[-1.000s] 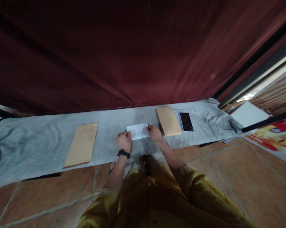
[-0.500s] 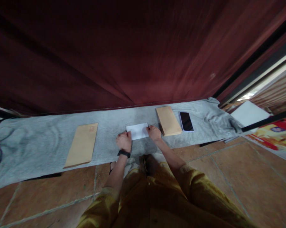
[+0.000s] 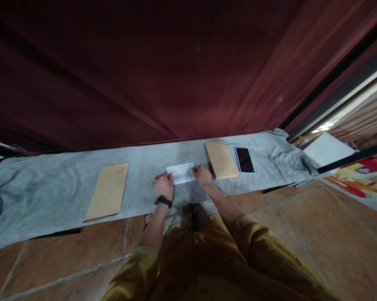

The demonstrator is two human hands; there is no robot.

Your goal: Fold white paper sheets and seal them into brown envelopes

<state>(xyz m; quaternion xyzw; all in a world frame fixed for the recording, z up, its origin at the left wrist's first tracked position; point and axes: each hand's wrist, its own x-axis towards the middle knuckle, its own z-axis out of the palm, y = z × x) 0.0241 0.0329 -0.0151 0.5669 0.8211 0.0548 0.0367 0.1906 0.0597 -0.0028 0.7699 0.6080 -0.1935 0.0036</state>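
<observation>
A small white sheet of paper (image 3: 182, 173), possibly folded, lies before me on the grey cloth (image 3: 144, 167). My left hand (image 3: 164, 186), with a black band at the wrist, pinches its left edge. Closed on the paper's right edge is my right hand (image 3: 202, 175). Just right of that hand rests a stack of brown envelopes (image 3: 222, 159). Farther left, a brown envelope (image 3: 108, 190) with red print near its top lies flat by the cloth's front edge.
A smartphone (image 3: 245, 160) with a dark screen lies right of the stack. Behind the cloth hangs a dark red curtain (image 3: 182, 83). At the right are a metal frame bar (image 3: 357, 156) and a red and yellow printed box or packet (image 3: 364, 179). Brown floor tiles (image 3: 279, 225) lie below.
Almost nothing differs. Both hands keep hold of the white paper in the same place, and the view has shifted very slightly.
</observation>
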